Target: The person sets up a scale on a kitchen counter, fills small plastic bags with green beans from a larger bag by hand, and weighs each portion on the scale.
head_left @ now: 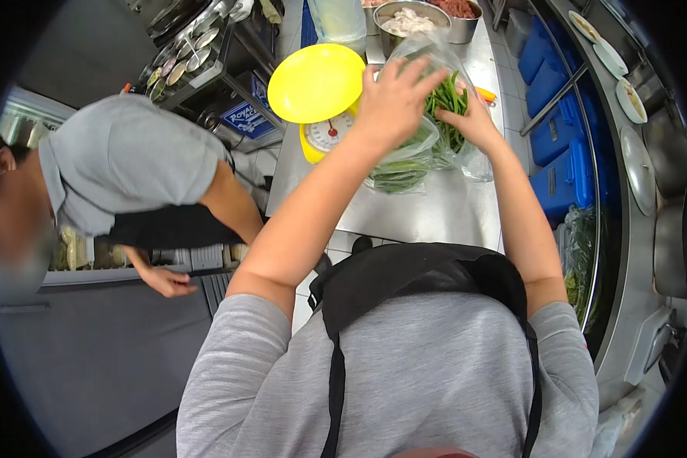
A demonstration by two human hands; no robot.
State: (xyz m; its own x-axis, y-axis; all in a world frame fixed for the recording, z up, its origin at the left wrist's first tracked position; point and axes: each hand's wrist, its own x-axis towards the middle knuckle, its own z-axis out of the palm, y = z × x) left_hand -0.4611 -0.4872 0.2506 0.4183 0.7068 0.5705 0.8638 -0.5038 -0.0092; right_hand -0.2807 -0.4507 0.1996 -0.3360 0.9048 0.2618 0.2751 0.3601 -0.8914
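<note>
My left hand (395, 99) is over the clear plastic bag (475, 165), its fingers spread and nothing visible in its grip. Close to it on the right, my right hand (472, 122) has its thumb across a bunch of long green beans (450, 101) at the bag's opening. More green vegetables (398, 175) lie in clear plastic below my left hand. Beside that hand stands a yellow kitchen scale (313, 153) with a round dial, topped by a yellow plate (317, 82).
The bags and scale stand on a steel table (420, 217). Metal pots of pale meat (406, 21) and red meat (454, 8) are at its far end. A co-worker (141, 160) bends at the left by an open chilled counter. Blue bins (556, 137) sit under the right shelf.
</note>
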